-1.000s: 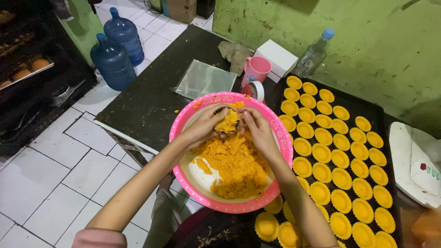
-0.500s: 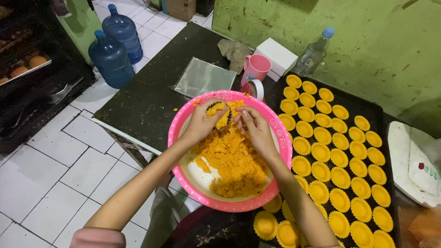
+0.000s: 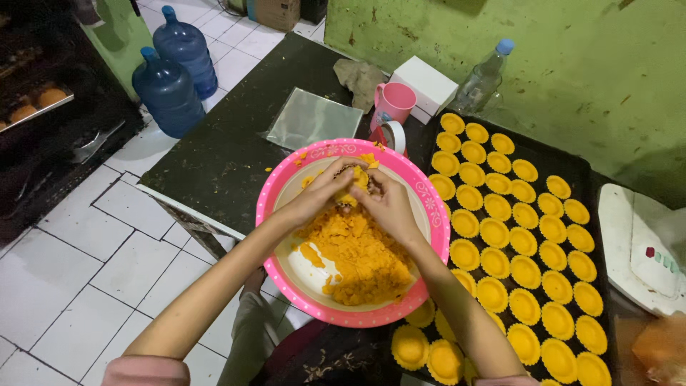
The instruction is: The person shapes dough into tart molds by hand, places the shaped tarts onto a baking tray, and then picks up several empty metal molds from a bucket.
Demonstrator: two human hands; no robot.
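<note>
Drawn closer together since half a second ago, both hands now meeting over the far part of the pink bowl (image 3: 429, 204) instead of spread across the heap. Left hand (image 3: 319, 196) and right hand (image 3: 388, 207) touching at the fingertips, fingers narrowed and pinched around a small lump of orange filling (image 3: 355, 180) held just above the heap. Crumbly, moist-looking orange mash (image 3: 357, 254) piled in the middle of the bowl, just below and nearer than the fingers, with bare cream-coloured bowl bottom showing along the near left side. Round plastic bowl, pink rim dotted white, resting at the near edge of the dark worktop (image 3: 221, 157) and overlapping the black baking tray (image 3: 572, 161) on the right. Rows of small round yellow pastry shells (image 3: 525, 271) with fluted edges filling that tray, a few tucked just under the bowl's rim. Beyond the bowl, just past the fingers, a roll of tape (image 3: 391, 134) and a pink cup (image 3: 395, 101); further left a clear plastic sheet (image 3: 314, 118) lying flat. Behind those a white box (image 3: 426, 84) and a clear plastic bottle (image 3: 486, 75) against the green wall. Down on the white tiled floor, two blue water jugs (image 3: 168, 89).
</note>
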